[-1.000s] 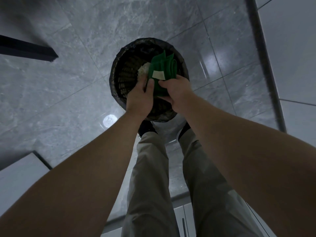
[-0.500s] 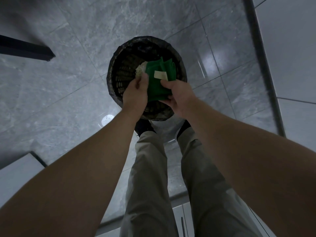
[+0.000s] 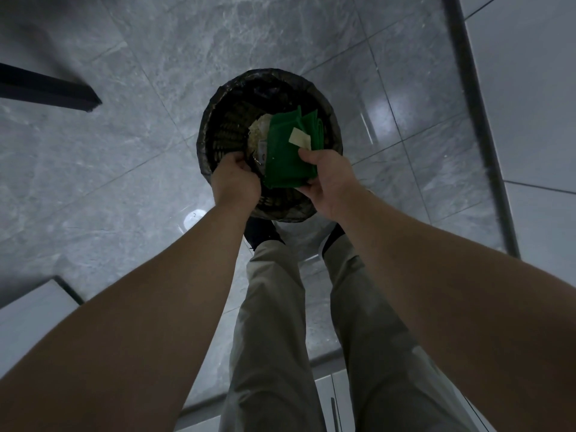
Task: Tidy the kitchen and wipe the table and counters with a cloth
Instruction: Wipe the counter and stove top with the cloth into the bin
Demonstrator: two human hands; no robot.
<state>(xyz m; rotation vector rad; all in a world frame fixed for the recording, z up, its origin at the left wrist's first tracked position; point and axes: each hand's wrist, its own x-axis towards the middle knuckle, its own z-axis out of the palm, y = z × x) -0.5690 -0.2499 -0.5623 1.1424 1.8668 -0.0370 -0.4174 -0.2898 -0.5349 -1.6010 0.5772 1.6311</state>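
A folded green cloth (image 3: 285, 165) hangs over a round black bin (image 3: 215, 120) on the floor. My right hand (image 3: 328, 179) grips the cloth's near right corner. A pale scrap (image 3: 299, 139) lies on top of the cloth. My left hand (image 3: 235, 180) is just left of the cloth, over the bin's near rim, with its fingers curled and nothing visible in them. Pale rubbish (image 3: 258, 129) lies inside the bin, partly hidden by the cloth.
Grey marble floor tiles surround the bin. A dark table leg (image 3: 46, 90) juts in at the left. White cabinet fronts (image 3: 530, 88) run along the right, and a white surface (image 3: 28, 310) sits at the lower left. My legs and shoes stand just behind the bin.
My left hand has slid left off the cloth and curled up. The cloth has tilted flatter in my right hand, over the bin.
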